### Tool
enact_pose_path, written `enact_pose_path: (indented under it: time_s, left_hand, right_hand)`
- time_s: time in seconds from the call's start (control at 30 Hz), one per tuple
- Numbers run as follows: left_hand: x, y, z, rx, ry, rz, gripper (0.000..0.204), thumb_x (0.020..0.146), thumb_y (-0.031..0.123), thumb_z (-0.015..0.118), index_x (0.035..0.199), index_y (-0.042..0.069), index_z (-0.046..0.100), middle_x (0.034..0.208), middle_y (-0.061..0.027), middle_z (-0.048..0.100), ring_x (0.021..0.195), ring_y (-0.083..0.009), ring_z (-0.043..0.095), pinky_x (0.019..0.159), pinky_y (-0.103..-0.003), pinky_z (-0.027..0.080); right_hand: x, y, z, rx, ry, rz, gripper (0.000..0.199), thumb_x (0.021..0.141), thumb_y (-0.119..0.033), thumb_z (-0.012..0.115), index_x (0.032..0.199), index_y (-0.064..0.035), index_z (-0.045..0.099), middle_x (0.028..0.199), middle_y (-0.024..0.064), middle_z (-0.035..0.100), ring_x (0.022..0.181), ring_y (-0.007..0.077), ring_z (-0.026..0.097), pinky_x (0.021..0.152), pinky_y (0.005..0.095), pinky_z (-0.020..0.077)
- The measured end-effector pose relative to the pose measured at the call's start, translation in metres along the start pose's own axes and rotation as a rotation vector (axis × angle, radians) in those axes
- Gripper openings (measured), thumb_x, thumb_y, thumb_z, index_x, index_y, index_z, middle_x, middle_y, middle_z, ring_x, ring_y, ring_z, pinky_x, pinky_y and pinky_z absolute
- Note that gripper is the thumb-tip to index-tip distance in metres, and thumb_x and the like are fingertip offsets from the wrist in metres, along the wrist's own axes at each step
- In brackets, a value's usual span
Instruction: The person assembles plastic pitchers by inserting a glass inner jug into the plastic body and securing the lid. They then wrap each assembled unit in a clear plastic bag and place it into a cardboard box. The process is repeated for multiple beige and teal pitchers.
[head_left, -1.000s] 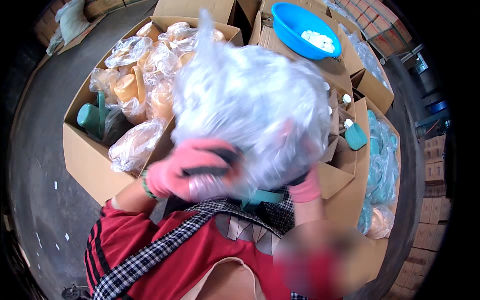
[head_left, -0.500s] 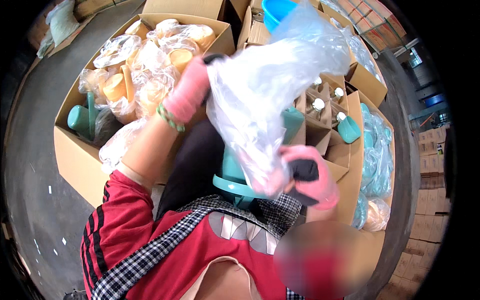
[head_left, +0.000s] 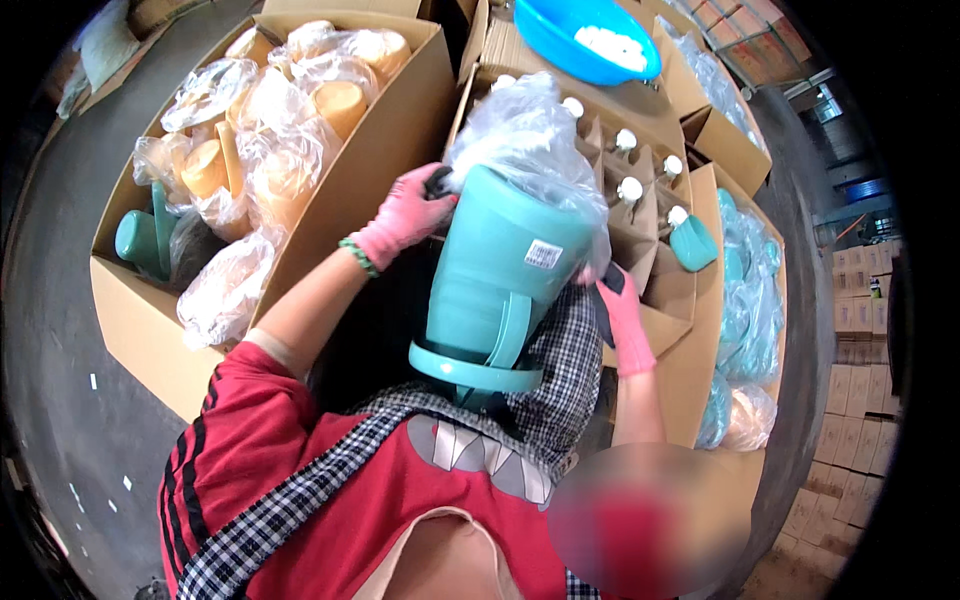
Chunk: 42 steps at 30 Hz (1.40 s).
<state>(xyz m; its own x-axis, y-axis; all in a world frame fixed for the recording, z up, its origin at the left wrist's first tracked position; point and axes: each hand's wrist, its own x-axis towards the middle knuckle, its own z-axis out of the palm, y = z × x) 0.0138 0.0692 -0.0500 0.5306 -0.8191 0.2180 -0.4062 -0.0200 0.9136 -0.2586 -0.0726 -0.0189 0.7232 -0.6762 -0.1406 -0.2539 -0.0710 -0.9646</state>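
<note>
In front of my lap a large teal plastic vessel [head_left: 485, 265] stands tilted. It has a curved strap handle, a ring near its lower end and a white label. A clear plastic bag [head_left: 520, 125] covers its far end. My left hand [head_left: 405, 212], in a pink glove with dark fingertips, is closed on the bag's edge at the vessel's left. On the right, my right hand [head_left: 622, 315], gloved alike, pinches the bag's other edge beside the vessel; its fingertips are partly hidden.
To the left, a carton [head_left: 350, 165] holds bagged orange vessels and a teal one. Right of me, a divided carton [head_left: 640, 270] contains white-capped bottles, with a small teal piece [head_left: 693, 243] on it. Beyond is a blue basin [head_left: 540, 45] with white pieces; further right, a carton of bagged teal items [head_left: 745, 320].
The bag has come down from the air onto the vessel's far end. The vessel now shows in full. My left hand has moved down, and my right hand has risen slightly along the bag's edge.
</note>
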Motion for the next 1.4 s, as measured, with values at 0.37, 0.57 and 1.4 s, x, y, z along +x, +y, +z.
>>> enact_pose_path:
  time_s: [0.37, 0.57, 1.4]
  left_hand:
    - [-0.125, 0.059, -0.037, 0.410, -0.795, 0.311, 0.035, 0.062, 0.017, 0.062, 0.093, 0.006, 0.051, 0.082, -0.0122, 0.052, 0.078, -0.0305, 0.052, 0.070, -0.039, 0.042]
    - [-0.139, 0.052, -0.022, 0.467, -0.574, 0.475, 0.040, 0.058, 0.022, 0.066, 0.092, 0.006, 0.052, 0.084, -0.0103, 0.051, 0.082, -0.0283, 0.051, 0.072, -0.037, 0.041]
    - [-0.067, 0.075, -0.026, -0.741, -0.201, 0.256, 0.118, 0.048, 0.043, 0.080, 0.133, 0.004, 0.008, 0.132, -0.0111, 0.027, 0.121, -0.0204, 0.027, 0.101, -0.036, 0.024]
  right_hand:
    - [-0.064, -0.079, 0.017, -0.644, -0.533, 0.116, 0.029, 0.073, -0.013, 0.051, 0.102, -0.0047, 0.052, 0.101, 0.0140, 0.054, 0.098, 0.0303, 0.050, 0.089, 0.0396, 0.0351]
    - [-0.051, -0.043, 0.098, -1.549, -0.556, -1.056, 0.022, 0.071, -0.022, 0.049, 0.091, -0.0141, 0.055, 0.101, 0.0061, 0.050, 0.103, 0.0266, 0.045, 0.093, 0.0480, 0.0306]
    - [-0.008, 0.003, -0.030, -0.495, 0.523, -0.626, 0.042, 0.077, -0.022, 0.059, 0.112, -0.0008, 0.048, 0.103, 0.0108, 0.055, 0.094, 0.0231, 0.052, 0.082, 0.0347, 0.0417]
